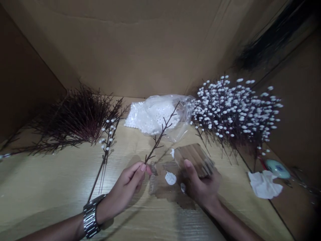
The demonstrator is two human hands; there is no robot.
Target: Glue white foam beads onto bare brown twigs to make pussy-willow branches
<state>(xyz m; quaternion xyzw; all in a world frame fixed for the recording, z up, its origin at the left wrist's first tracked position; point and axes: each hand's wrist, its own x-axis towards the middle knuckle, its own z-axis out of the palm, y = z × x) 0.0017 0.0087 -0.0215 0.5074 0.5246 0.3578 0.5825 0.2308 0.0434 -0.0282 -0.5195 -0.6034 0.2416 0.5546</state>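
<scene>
My left hand, with a metal watch on its wrist, pinches the lower end of a bare dark twig that slants up to the right. In my right hand is a piece of corrugated cardboard, the thumb on top and the fingers mostly hidden and blurred. Below and between the hands, a flat brown scrap lies on the table with a white blob on it. Behind the twig lies a clear plastic bag of small white balls.
Bare dark twigs are heaped at the left, beside a few white-tipped ones. A large bunch with white balls lies at the right. Nearer are a crumpled tissue and a pale green object. Cardboard walls surround the table.
</scene>
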